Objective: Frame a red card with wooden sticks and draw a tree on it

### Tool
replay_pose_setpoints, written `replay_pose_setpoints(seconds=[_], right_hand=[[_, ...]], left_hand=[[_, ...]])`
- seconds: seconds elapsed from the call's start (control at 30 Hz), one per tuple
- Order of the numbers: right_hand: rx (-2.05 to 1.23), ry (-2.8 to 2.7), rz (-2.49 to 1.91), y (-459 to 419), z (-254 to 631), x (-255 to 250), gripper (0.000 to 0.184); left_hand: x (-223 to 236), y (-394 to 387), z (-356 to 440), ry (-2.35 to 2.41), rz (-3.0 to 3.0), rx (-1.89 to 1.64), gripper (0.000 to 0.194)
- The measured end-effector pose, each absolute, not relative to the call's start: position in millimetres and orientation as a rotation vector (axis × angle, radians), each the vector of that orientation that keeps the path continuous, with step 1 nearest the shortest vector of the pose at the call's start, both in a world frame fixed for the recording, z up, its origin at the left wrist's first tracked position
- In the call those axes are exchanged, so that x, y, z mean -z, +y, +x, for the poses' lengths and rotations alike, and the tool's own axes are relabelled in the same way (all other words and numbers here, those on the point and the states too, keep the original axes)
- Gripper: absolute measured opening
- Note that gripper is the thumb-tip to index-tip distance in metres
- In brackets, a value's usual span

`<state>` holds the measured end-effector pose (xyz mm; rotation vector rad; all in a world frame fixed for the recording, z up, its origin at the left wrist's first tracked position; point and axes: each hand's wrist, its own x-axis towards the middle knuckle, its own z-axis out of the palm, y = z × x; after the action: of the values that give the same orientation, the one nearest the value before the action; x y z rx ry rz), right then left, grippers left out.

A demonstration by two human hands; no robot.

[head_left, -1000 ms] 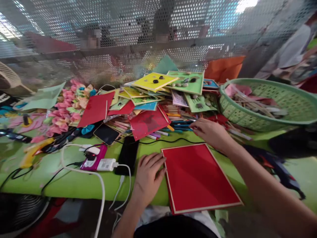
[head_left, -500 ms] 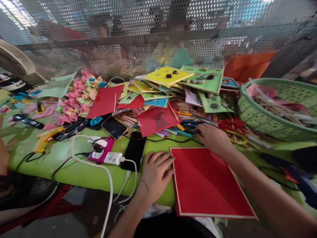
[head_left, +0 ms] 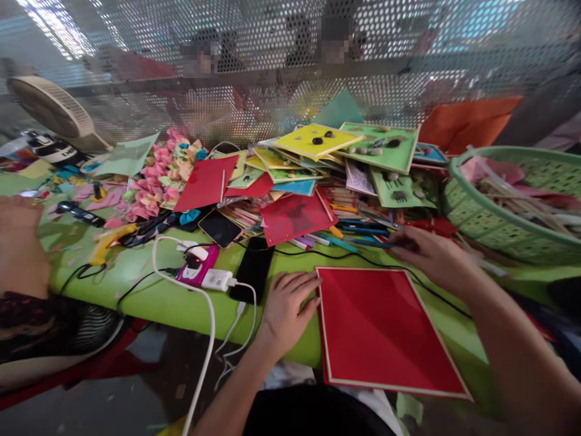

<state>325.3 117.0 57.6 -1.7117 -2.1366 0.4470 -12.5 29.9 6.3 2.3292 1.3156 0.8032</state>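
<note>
A red board with a pale thin frame [head_left: 390,333] lies at the front edge of the green table. My left hand [head_left: 290,312] rests flat at its left edge, fingers stretched out and touching the frame. Beyond the board's far right corner, my right hand [head_left: 424,251] has its fingers closed on the end of a slim, dark blue pen-like stick [head_left: 370,241]. The fingers partly hide it. Around that stick lie several pens and markers [head_left: 333,240], including an orange and a teal one. A black cable [head_left: 363,261] runs between the board and the pens.
A pile of decorated yellow and green cards [head_left: 318,142] stands behind. At right is a green basket [head_left: 490,224]; to the left are phones [head_left: 252,269], a purple power strip [head_left: 196,274], a yellow glue gun [head_left: 106,245] and paper flowers [head_left: 158,181]. Another person's arm [head_left: 20,242] enters at far left.
My right hand has drawn back to the right from among the pens, with the slim stick in its fingers. My left hand stays at the board's edge. The view has shifted slightly left.
</note>
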Motion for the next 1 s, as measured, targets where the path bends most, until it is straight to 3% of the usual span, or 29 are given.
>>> replay_pose_setpoints(seconds=[0.23,0.37,0.53,0.7,1.0], right_hand=[[-0.92,-1.794,-1.575,91,340,-70,0.054],[-1.006,-1.742,-1.491,68,321,-75,0.048],[-0.988,-1.386,-1.423,39,291,-82,0.042],[-1.136,-1.296,-1.309,18,265,-72,0.033],[-1.14,-1.38,-1.303,-2,246,-51,0.04]], left_hand=[[-36,34,2,1.35,2.299,-0.99,0.045],[-54,35,19,1.296,2.357,-0.945,0.049],[-55,30,33,1.235,2.379,-0.804,0.017],[-52,18,41,1.111,2.429,-0.756,0.021],[-41,2,38,1.103,2.473,-0.618,0.025]])
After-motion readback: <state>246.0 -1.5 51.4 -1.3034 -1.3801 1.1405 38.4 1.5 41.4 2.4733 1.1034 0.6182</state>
